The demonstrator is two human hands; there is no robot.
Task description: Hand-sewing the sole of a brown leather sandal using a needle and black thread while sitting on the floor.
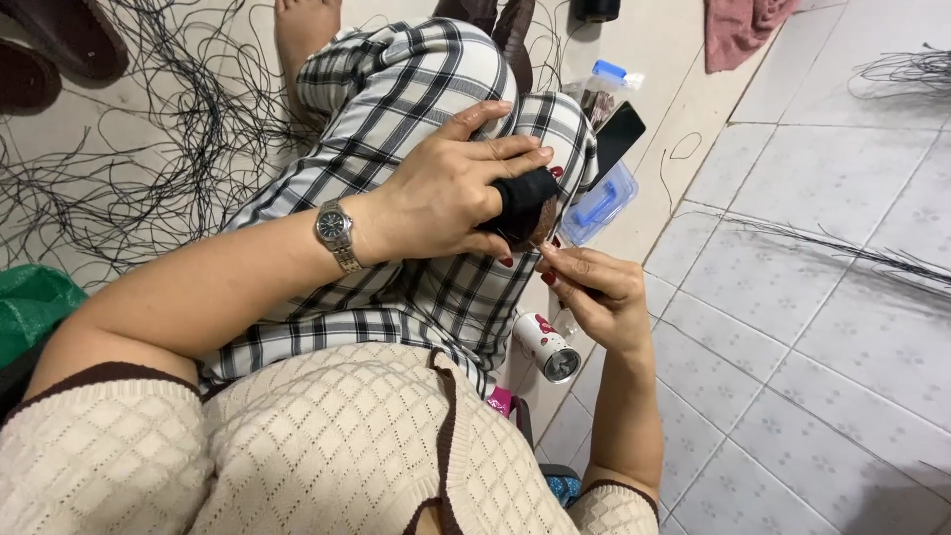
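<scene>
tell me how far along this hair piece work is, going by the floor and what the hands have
Done: cannot tell; the black piece is mostly hidden under the left hand on the checked knee. In hand: the left hand presses that piece down while the right hand pinches something too fine to make out beside it. Left: many loose black strands lie spread on the floor, with another bundle on the tiles.

She wears a cream knitted top [327,446] with a diamond pattern and dark brown trim at its short sleeves and neckline, over black-and-white checked trousers [416,109]. A silver metal wristwatch [335,230] with a dark face sits on her left wrist. Her fingernails [547,278] are painted red, and her foot [302,30] is bare
</scene>
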